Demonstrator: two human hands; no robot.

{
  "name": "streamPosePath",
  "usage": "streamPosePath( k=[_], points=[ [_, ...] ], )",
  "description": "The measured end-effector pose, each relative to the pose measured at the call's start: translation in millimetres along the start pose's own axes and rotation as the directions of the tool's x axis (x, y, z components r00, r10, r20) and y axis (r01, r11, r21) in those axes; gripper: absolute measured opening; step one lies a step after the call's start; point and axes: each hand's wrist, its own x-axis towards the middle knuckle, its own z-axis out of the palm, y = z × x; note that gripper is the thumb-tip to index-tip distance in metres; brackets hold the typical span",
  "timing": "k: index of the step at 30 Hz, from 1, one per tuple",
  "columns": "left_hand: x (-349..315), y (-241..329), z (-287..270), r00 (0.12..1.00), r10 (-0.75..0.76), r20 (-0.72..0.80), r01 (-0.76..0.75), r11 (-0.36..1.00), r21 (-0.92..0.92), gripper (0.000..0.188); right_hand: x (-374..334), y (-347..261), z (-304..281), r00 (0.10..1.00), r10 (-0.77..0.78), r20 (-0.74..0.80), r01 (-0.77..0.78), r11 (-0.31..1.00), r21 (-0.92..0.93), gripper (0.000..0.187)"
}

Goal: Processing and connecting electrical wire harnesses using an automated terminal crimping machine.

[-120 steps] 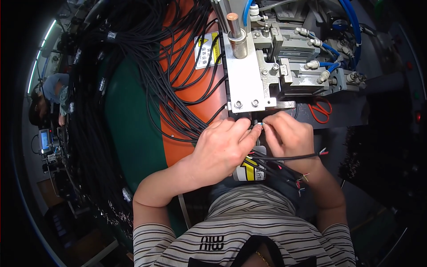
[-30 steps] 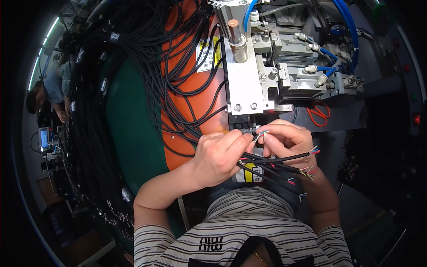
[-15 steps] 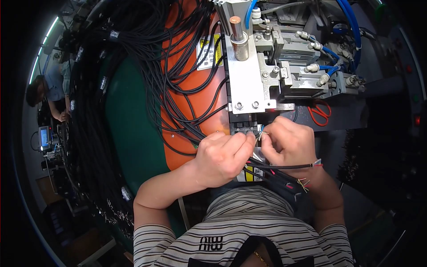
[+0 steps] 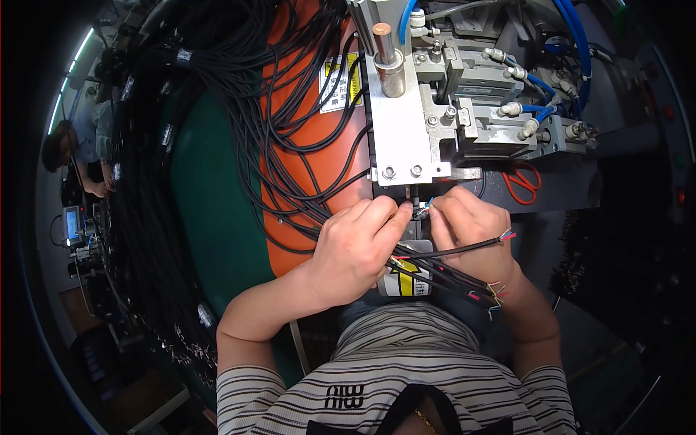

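Note:
At the front of the machine fixture [image 4: 412,230], my left hand [image 4: 360,246] is closed on a black cable, its thumb and forefinger just below the metal plate. Right beside it my right hand [image 4: 467,221] pinches the thin coloured wires [image 4: 426,208] that stick out of that cable's end. More black cables [image 4: 453,272] with stripped ends run from under my left hand across toward my right wrist. Their bare red, white and blue strands [image 4: 496,293] fan out there. The cable's middle is hidden behind my left fingers.
A white metal plate [image 4: 403,130] with a steel post stands over the fixture, with pneumatic cylinders [image 4: 482,94] and blue hoses to its right. Red-handled scissors [image 4: 521,183] lie at the right. Bundled black cables [image 4: 290,130] cover the orange surface [image 4: 319,167]. Another person [image 4: 80,148] works far left.
Both hands have shifted slightly up toward the fixture, with the wires between them. The loose cables below have swung, and more of the yellow label shows.

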Motion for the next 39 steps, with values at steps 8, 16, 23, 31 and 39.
streamPosePath(
  k=[8, 16, 23, 31, 39],
  points=[
    [8, 4, -6, 0.984, 0.161, 0.077, -0.172, 0.972, 0.159, 0.048, 2, -7, -2, 0.999, -0.050, -0.006, 0.049, 0.993, -0.112, 0.005],
    [14, 10, -8, 0.983, 0.129, 0.132, -0.157, 0.960, 0.230, 0.047, 12, -5, -12, 0.992, -0.049, 0.114, 0.062, 0.991, -0.120, 0.007],
    [11, 7, -6, 0.985, 0.132, 0.115, -0.152, 0.970, 0.189, 0.048, 1, 3, -3, 0.997, -0.014, 0.074, 0.017, 0.999, -0.031, 0.010],
    [8, 1, -3, 0.986, 0.153, 0.067, -0.161, 0.977, 0.143, 0.049, 2, 3, 5, 0.995, 0.010, -0.101, 0.010, 0.982, 0.191, 0.011],
    [8, 0, -8, 0.994, 0.068, 0.087, -0.079, 0.989, 0.127, 0.041, 9, 4, -3, 0.995, 0.074, 0.061, -0.080, 0.992, 0.094, 0.004]
  ],
)
